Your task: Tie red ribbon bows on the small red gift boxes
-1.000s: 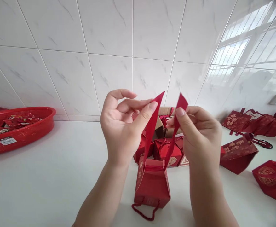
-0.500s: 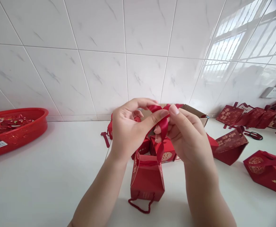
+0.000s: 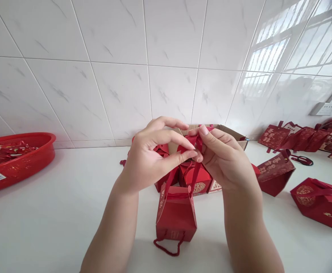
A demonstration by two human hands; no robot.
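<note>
A small red gift box [image 3: 176,212] stands on the white counter in front of me, its top flaps drawn inward and a twisted cord handle [image 3: 167,252] lying at its near side. From its top a dark red satin ribbon [image 3: 194,177] rises into my fingers. My right hand [image 3: 225,157] pinches the ribbon between thumb and fingers. Thumb and index tip of my left hand [image 3: 151,155] meet on the ribbon beside it, while the other fingers arch above. Part of the ribbon is hidden behind the fingers.
Behind my hands, a cardboard carton [image 3: 234,132] and several red boxes [image 3: 198,178] sit near the tiled wall. Leftward is a red plastic basin [image 3: 41,167] with wrapped sweets. On the right are a red bag [image 3: 278,172], a ribboned box [image 3: 319,204] and scissors [image 3: 302,160].
My left hand has shifted slightly left and its fingers have changed their grip on the ribbon. Two ribbon strands now run up from the box, which stays in place.
</note>
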